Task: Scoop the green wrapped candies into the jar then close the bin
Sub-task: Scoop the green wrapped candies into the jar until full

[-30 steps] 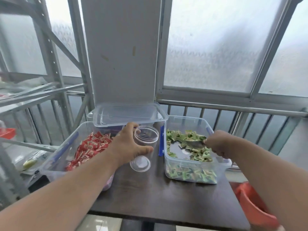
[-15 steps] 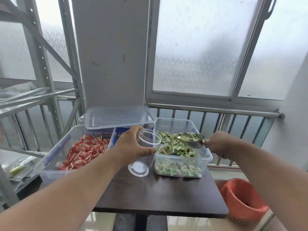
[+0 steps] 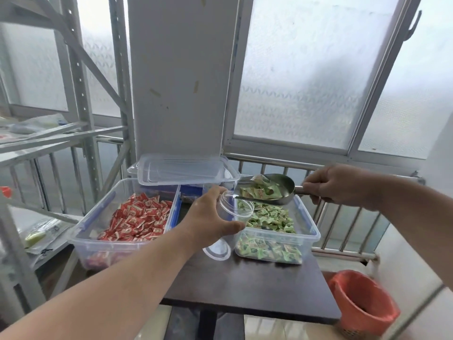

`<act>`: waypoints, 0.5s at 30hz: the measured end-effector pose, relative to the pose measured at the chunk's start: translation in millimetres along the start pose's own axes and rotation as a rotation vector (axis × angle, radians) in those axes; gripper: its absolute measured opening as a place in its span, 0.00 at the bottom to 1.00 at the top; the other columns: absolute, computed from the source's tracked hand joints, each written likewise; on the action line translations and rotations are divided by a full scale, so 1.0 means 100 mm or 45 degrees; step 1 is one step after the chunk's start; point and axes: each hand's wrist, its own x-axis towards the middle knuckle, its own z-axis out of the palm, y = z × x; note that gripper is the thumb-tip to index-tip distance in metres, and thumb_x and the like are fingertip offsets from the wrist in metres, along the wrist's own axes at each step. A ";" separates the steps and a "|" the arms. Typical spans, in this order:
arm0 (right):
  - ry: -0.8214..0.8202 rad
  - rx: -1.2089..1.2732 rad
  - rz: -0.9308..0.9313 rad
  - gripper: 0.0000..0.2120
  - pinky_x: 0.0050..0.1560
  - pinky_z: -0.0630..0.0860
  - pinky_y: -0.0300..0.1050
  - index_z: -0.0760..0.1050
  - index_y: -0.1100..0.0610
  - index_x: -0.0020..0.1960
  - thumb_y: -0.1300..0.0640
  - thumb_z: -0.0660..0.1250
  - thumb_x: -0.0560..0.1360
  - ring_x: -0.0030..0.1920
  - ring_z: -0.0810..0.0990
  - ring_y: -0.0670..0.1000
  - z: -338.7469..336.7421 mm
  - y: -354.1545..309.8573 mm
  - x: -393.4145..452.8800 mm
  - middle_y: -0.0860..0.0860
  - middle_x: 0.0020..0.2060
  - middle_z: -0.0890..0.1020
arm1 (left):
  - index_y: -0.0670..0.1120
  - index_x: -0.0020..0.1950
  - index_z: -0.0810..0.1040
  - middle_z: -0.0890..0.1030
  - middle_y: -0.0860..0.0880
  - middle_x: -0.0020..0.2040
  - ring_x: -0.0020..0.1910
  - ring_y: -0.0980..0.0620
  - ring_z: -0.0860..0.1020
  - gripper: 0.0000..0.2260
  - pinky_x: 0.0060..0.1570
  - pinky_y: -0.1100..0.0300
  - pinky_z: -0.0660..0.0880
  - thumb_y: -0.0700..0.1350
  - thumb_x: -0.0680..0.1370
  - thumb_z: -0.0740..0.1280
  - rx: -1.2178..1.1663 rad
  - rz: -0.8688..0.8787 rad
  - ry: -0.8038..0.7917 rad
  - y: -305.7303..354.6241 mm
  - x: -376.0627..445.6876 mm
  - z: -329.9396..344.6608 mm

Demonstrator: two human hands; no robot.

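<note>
A: Where the green candies [image 3: 268, 216] fill the clear bin [image 3: 309, 224] at the table's [image 3: 257, 288] 2 o'clock corner, what hangs above?

B: A metal scoop [image 3: 266, 190] loaded with them, its handle gripped by the right hand [image 3: 337, 184].

A: And the jar [image 3: 229, 227]?

B: At the bin's 9 o'clock, tilted, clasped by the left hand [image 3: 208, 220]; red candies [image 3: 136, 220] lie further at 9.

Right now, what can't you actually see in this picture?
- Head view: jar side, behind the left hand.
- Scoop handle, inside the right hand.
- Third bin contents, under the loose lid.
- Candy wrapper print: too small.
- Orange basket contents: shadowed.
</note>
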 end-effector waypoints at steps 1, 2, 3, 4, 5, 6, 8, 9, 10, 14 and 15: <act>0.029 -0.144 -0.020 0.16 0.35 0.68 0.43 0.84 0.51 0.39 0.42 0.67 0.79 0.30 0.70 0.47 -0.04 -0.10 0.00 0.44 0.25 0.75 | 0.57 0.76 0.68 0.79 0.55 0.64 0.64 0.52 0.77 0.44 0.68 0.51 0.76 0.63 0.65 0.83 0.005 0.018 0.016 -0.01 -0.02 0.00; 0.042 -0.273 -0.042 0.17 0.34 0.68 0.41 0.83 0.51 0.38 0.43 0.66 0.79 0.28 0.69 0.46 -0.08 -0.20 -0.01 0.42 0.22 0.73 | 0.56 0.76 0.69 0.79 0.55 0.64 0.63 0.52 0.77 0.43 0.67 0.53 0.76 0.62 0.66 0.83 0.008 0.032 0.031 -0.01 -0.04 0.00; 0.029 -0.383 -0.061 0.17 0.33 0.68 0.41 0.82 0.52 0.38 0.42 0.66 0.79 0.27 0.69 0.45 -0.11 -0.31 -0.01 0.42 0.20 0.72 | 0.56 0.76 0.69 0.79 0.55 0.64 0.63 0.52 0.76 0.42 0.67 0.54 0.75 0.61 0.66 0.83 0.011 0.040 0.041 -0.02 -0.06 0.00; 0.003 -0.467 -0.074 0.18 0.32 0.69 0.41 0.82 0.52 0.37 0.41 0.66 0.79 0.27 0.70 0.45 -0.13 -0.40 -0.01 0.42 0.20 0.73 | 0.56 0.76 0.69 0.78 0.55 0.64 0.63 0.53 0.76 0.42 0.67 0.55 0.75 0.60 0.67 0.83 0.018 0.042 0.045 -0.02 -0.09 0.00; -0.024 -0.531 -0.089 0.19 0.33 0.70 0.41 0.82 0.52 0.37 0.41 0.66 0.79 0.27 0.71 0.45 -0.15 -0.49 0.00 0.41 0.21 0.75 | 0.56 0.76 0.69 0.77 0.55 0.65 0.64 0.53 0.75 0.42 0.67 0.55 0.74 0.61 0.67 0.83 0.021 0.048 0.046 -0.03 -0.11 0.00; -0.050 -0.593 -0.106 0.19 0.33 0.70 0.41 0.82 0.52 0.37 0.41 0.65 0.79 0.28 0.72 0.44 -0.16 -0.58 0.01 0.41 0.24 0.77 | 0.57 0.76 0.69 0.78 0.56 0.65 0.64 0.53 0.75 0.42 0.67 0.54 0.75 0.61 0.67 0.83 0.021 0.055 0.046 -0.05 -0.13 -0.01; -0.103 -0.707 -0.147 0.19 0.36 0.71 0.41 0.83 0.52 0.38 0.43 0.64 0.80 0.31 0.75 0.43 -0.19 -0.74 0.03 0.43 0.31 0.82 | 0.57 0.74 0.70 0.79 0.57 0.62 0.62 0.55 0.77 0.40 0.64 0.56 0.76 0.61 0.66 0.83 0.005 0.057 0.042 -0.08 -0.18 -0.01; -0.121 -0.752 -0.163 0.18 0.38 0.73 0.42 0.84 0.52 0.38 0.43 0.64 0.80 0.34 0.77 0.44 -0.19 -0.81 0.03 0.44 0.34 0.84 | 0.57 0.73 0.70 0.79 0.58 0.61 0.60 0.57 0.77 0.39 0.62 0.58 0.76 0.60 0.66 0.83 -0.013 0.052 0.043 -0.09 -0.21 -0.02; -0.128 -0.786 -0.174 0.18 0.41 0.76 0.43 0.84 0.51 0.40 0.43 0.64 0.80 0.37 0.79 0.45 -0.19 -0.88 0.03 0.45 0.36 0.84 | 0.57 0.72 0.71 0.79 0.59 0.60 0.58 0.58 0.77 0.38 0.61 0.60 0.75 0.58 0.67 0.83 -0.030 0.044 0.046 -0.10 -0.24 -0.02; -0.126 -0.793 -0.177 0.14 0.43 0.75 0.41 0.85 0.49 0.45 0.46 0.64 0.80 0.42 0.81 0.44 -0.18 -1.03 -0.01 0.44 0.37 0.85 | 0.58 0.70 0.71 0.80 0.60 0.59 0.58 0.59 0.78 0.37 0.62 0.58 0.76 0.57 0.66 0.84 -0.054 0.039 0.065 -0.13 -0.33 -0.06; -0.123 -0.789 -0.179 0.13 0.43 0.75 0.40 0.85 0.49 0.46 0.46 0.65 0.80 0.43 0.81 0.44 -0.17 -1.04 -0.03 0.44 0.37 0.85 | 0.59 0.69 0.71 0.80 0.60 0.59 0.57 0.59 0.78 0.36 0.61 0.58 0.77 0.56 0.67 0.84 -0.062 0.038 0.059 -0.14 -0.35 -0.07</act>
